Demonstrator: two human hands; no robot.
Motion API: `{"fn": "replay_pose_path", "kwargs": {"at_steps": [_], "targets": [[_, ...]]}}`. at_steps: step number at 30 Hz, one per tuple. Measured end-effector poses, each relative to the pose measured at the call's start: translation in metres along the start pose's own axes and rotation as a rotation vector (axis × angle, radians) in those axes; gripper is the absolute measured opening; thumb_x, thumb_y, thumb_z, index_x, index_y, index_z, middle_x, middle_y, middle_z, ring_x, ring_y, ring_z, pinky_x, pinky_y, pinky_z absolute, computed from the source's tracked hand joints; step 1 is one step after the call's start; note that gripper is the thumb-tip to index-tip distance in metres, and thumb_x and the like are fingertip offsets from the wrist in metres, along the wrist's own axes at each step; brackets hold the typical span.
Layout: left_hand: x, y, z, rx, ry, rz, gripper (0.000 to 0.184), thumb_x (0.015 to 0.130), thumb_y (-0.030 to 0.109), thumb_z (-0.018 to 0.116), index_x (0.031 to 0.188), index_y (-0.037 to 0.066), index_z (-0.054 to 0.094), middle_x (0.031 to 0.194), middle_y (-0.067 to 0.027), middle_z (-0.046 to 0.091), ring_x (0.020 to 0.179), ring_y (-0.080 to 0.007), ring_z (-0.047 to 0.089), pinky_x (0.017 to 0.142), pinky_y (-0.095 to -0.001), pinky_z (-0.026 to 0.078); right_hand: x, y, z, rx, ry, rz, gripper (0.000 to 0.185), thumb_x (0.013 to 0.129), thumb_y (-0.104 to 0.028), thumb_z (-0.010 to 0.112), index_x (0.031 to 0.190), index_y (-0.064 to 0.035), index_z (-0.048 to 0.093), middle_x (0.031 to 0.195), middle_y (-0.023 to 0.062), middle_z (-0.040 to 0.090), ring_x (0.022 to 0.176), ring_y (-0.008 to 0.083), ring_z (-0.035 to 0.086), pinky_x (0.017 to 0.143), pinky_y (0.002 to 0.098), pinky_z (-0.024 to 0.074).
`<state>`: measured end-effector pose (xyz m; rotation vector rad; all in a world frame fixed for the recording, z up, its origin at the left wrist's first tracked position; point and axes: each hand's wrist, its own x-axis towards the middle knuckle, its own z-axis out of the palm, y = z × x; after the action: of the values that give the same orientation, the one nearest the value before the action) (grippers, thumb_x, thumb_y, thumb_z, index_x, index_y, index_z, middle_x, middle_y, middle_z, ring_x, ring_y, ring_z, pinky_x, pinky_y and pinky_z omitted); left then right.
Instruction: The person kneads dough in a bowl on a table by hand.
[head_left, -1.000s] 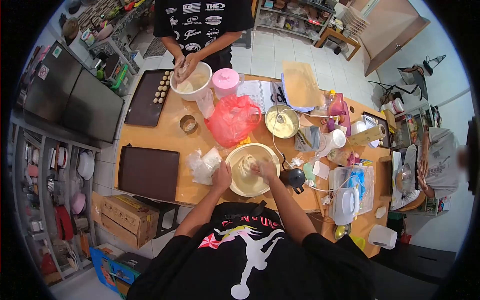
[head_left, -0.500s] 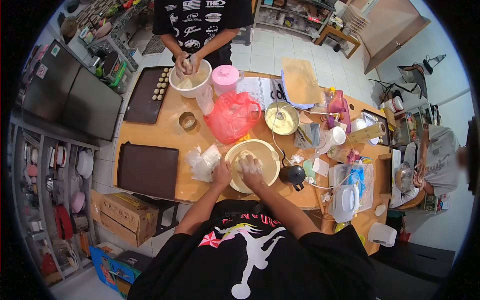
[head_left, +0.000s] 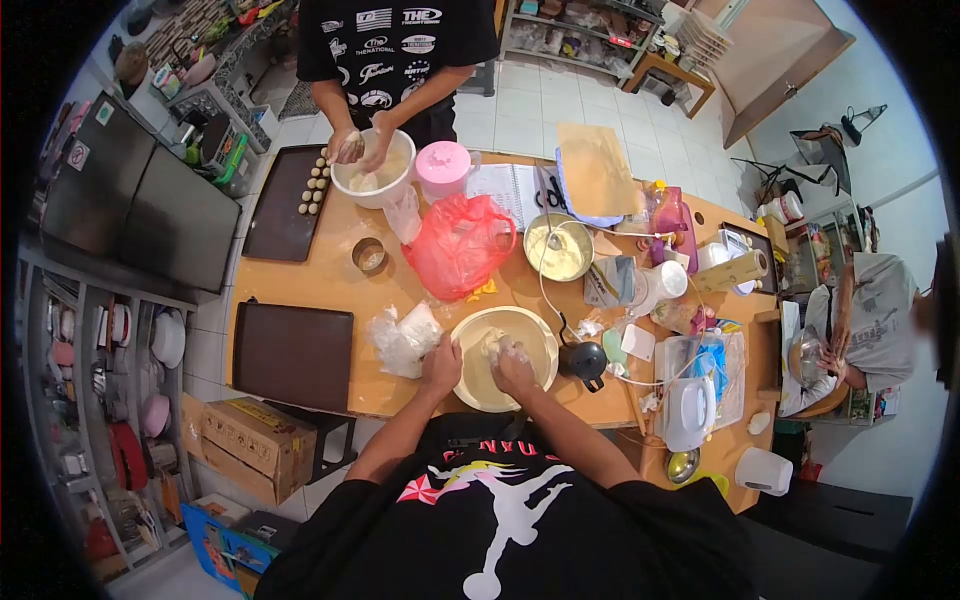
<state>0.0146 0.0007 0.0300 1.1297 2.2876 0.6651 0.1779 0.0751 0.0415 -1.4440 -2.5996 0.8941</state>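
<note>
In the head view, the bench (head_left: 325,275) carries a dark tray (head_left: 292,355) and, right of it, a cream bowl (head_left: 540,345). A plastic bag of white powder (head_left: 405,340) lies just left of the bowl. The left hand (head_left: 441,366) is clamped on the bowl's rim; the right hand (head_left: 514,370), partly open with bent fingers, touches pale dough (head_left: 492,341) inside.

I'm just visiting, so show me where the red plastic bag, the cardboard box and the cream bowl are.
Red plastic bag (head_left: 455,248): head view, middle of its crumpled side.
Cardboard box (head_left: 245,447): head view, its side.
Cream bowl (head_left: 546,352): head view, bare inner wall.
</note>
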Motion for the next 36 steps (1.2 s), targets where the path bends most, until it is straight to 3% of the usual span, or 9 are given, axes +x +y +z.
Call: {"fn": "replay_pose_path", "kwargs": {"at_steps": [7,17,21,23,26,29,32,35,36], "targets": [[-0.001,0.003,-0.008,-0.003,-0.030,0.014,0.032,0.097,0.029,0.044,0.107,-0.001,0.053,0.083,-0.0291,0.064,0.080,-0.0476,0.063,0.071,-0.0566,0.048,0.029,0.005,-0.008,-0.069,-0.130,0.261,0.045,0.097,-0.043,0.041,0.113,-0.0024,0.051,0.104,0.0263,0.064,0.100,0.0418,0.062,0.087,0.0502,0.0485],[0.000,-0.009,0.003,-0.001,-0.023,0.022,0.033,0.098,0.032,0.041,0.106,0.002,0.052,0.083,-0.0277,0.065,0.080,-0.0473,0.063,0.071,-0.0580,0.048,0.050,0.012,-0.010,-0.151,-0.098,0.315,0.045,0.096,-0.040,0.043,0.109,0.0013,0.053,0.096,0.0286,0.066,0.095,0.0421,0.065,0.084,0.0491,0.0510],[0.000,-0.006,-0.001,-0.002,-0.046,0.013,0.033,0.098,0.033,0.041,0.108,0.003,0.052,0.083,-0.0273,0.065,0.081,-0.0471,0.063,0.072,-0.0581,0.048,0.049,0.043,0.011,0.152,-0.106,0.374,0.052,0.091,-0.039,0.055,0.122,0.0013,0.044,0.103,0.0319,0.063,0.096,0.0447,0.063,0.084,0.0486,0.0511],[0.001,-0.003,-0.004,0.010,-0.050,0.007,0.033,0.098,0.033,0.042,0.109,0.003,0.051,0.082,-0.0272,0.065,0.081,-0.0471,0.063,0.072,-0.0579,0.048,0.039,0.038,-0.005,0.421,-0.144,0.453,0.061,0.086,-0.040,0.063,0.126,0.0006,0.040,0.109,0.0323,0.061,0.096,0.0427,0.064,0.085,0.0493,0.0503],[-0.001,-0.004,-0.005,0.037,-0.054,0.023,0.033,0.097,0.033,0.043,0.109,0.003,0.051,0.081,-0.0270,0.065,0.080,-0.0469,0.063,0.072,-0.0577,0.048,0.011,0.008,-0.058,0.610,-0.343,0.408,0.063,0.084,-0.031,0.067,0.133,-0.0039,0.038,0.113,0.0378,0.055,0.099,0.0508,0.059,0.086,0.0479,0.0505],[0.002,-0.006,-0.003,0.047,-0.045,0.031,0.033,0.097,0.033,0.043,0.107,0.003,0.052,0.080,-0.0271,0.065,0.078,-0.0466,0.064,0.071,-0.0575,0.049,-0.017,-0.002,-0.070,-0.248,-0.015,-0.094,0.049,0.085,-0.032,0.063,0.124,-0.0045,0.051,0.107,0.0350,0.059,0.099,0.0461,0.061,0.084,0.0467,0.0512],[0.003,-0.006,-0.002,0.065,-0.038,0.038,0.033,0.098,0.032,0.043,0.104,0.002,0.053,0.079,-0.0273,0.065,0.077,-0.0465,0.064,0.070,-0.0573,0.049,-0.012,0.002,-0.061,-0.024,-0.103,0.008,0.033,0.087,-0.031,0.057,0.107,-0.0054,0.063,0.092,0.0295,0.065,0.093,0.0420,0.064,0.081,0.0464,0.0514],[0.000,0.001,-0.008,0.060,-0.031,0.040,0.032,0.098,0.031,0.042,0.101,0.001,0.054,0.077,-0.0275,0.064,0.076,-0.0466,0.064,0.069,-0.0572,0.049,0.015,0.028,-0.021,0.162,-0.251,-0.096,0.032,0.089,-0.028,0.048,0.087,-0.0026,0.067,0.074,0.0214,0.066,0.073,0.0339,0.067,0.067,0.0439,0.0525],[0.000,0.002,-0.008,0.061,-0.032,0.036,0.032,0.098,0.031,0.043,0.100,0.001,0.054,0.077,-0.0276,0.064,0.076,-0.0467,0.064,0.069,-0.0572,0.049,0.021,0.026,-0.018,0.369,-0.344,0.056,0.031,0.088,-0.027,0.048,0.084,-0.0018,0.066,0.070,0.0191,0.065,0.066,0.0314,0.065,0.061,0.0419,0.0506]]}}
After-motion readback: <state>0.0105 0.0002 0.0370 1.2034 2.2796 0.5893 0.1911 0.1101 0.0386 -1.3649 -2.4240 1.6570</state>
